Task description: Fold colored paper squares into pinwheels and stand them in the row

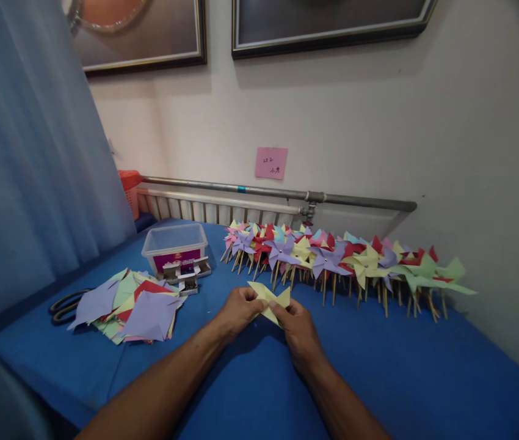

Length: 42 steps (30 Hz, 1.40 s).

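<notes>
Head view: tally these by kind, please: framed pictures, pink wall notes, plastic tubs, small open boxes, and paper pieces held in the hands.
Framed pictures: 2
Pink wall note: 1
Plastic tub: 1
Small open boxes: 3
Held yellow paper: 1
Total: 8

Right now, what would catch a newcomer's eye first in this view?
The long band of colourful paper pinwheels across the right half of the blue surface would likely come first. Next is the pale yellow paper at the centre, pinched by the left hand and right hand. On the left, a heap of coloured sheets lies in front of a clear tub.
</notes>
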Motion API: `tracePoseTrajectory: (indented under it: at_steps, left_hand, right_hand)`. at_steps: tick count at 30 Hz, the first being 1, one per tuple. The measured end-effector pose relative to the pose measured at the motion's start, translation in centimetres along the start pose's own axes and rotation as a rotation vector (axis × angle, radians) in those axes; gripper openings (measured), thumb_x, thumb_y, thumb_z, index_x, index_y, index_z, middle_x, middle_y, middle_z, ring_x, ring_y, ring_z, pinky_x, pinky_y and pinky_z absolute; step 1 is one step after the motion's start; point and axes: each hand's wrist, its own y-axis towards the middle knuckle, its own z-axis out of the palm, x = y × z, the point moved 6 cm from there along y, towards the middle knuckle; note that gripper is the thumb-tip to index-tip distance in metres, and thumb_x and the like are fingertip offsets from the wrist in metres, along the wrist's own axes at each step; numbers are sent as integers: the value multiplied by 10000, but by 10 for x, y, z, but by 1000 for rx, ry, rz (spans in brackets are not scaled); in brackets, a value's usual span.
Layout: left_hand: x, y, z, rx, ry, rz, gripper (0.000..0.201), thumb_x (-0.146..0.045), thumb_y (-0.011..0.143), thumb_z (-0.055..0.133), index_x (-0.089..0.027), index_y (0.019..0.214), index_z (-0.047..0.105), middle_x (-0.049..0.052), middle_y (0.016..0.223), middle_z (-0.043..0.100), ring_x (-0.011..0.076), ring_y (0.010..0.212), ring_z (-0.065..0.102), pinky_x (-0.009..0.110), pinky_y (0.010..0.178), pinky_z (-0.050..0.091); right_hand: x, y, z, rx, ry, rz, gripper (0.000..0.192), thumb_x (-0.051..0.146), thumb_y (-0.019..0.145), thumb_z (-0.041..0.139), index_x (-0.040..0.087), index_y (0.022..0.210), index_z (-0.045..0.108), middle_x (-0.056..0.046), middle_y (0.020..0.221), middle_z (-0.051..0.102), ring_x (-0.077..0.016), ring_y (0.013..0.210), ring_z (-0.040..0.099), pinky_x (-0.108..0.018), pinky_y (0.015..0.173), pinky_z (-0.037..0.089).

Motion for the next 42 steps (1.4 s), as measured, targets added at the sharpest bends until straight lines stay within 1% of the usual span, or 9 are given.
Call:
tracePoseTrajectory:
  at_steps: [4,9,12,17,23,29,33,38,42]
  left_hand:
    - [-4,-3,2,14,9,4,266,-341,557,772,-164,561,574,-33,521,526,69,469,390,231,486,260]
    - [-5,-3,2,14,28,9,238,-340,575,742,-166,560,580,-30,523,531,74,474,396,234,486,256]
    - [-4,-3,1,13,68,10,219,-325,595,720,-172,555,569,-39,505,508,71,466,373,237,482,244]
    - [-6,-3,1,5,94,6,163,-279,611,680,-168,568,569,-41,507,509,74,477,373,235,493,251]
    - [-5,-2,1,9,127,-17,155,-256,640,649,-169,565,546,-46,514,505,74,485,381,232,502,246]
    - [-3,-1,-1,0,134,-27,166,-251,657,675,-163,581,556,-49,526,513,74,491,394,229,503,247]
    - [-2,-1,1,20,117,-15,192,-280,644,707,-160,593,565,-52,531,509,74,500,396,227,504,246]
    - [1,1,-1,-7,100,-18,225,-316,645,715,-164,599,555,-41,525,517,75,497,394,226,505,262]
    - [3,2,-1,-10,20,-13,251,-338,610,747,-153,704,605,-27,591,567,81,513,465,220,534,342]
  right_hand:
    - [1,-2,-1,-58,-33,-30,441,552,698,793,170,917,757,-34,755,761,-219,667,667,-311,620,499]
    - [1,-4,2,-43,14,8,467,547,700,792,178,984,752,-48,786,777,-265,766,713,-327,643,531]
    - [0,-4,3,-40,31,13,482,560,700,794,172,981,745,-56,792,782,-274,772,724,-347,667,550]
    - [-2,-2,3,-32,83,31,509,558,672,828,159,975,739,-63,826,792,-266,760,727,-340,665,550]
    - [-5,-1,2,-44,102,30,498,519,649,863,163,979,749,-42,782,787,-247,737,715,-316,656,523]
    - [-7,0,2,-20,125,13,484,509,649,866,164,971,758,-44,794,787,-234,738,704,-309,667,516]
    - [-6,-1,2,-22,100,24,472,484,643,877,149,954,759,-57,804,787,-235,739,703,-304,656,514]
    - [-8,0,1,-60,167,48,429,445,641,879,159,935,755,-35,785,781,-212,708,694,-312,684,520]
    - [-10,2,-4,-143,212,28,415,445,625,876,178,913,745,-15,755,772,-209,682,684,-315,666,519]
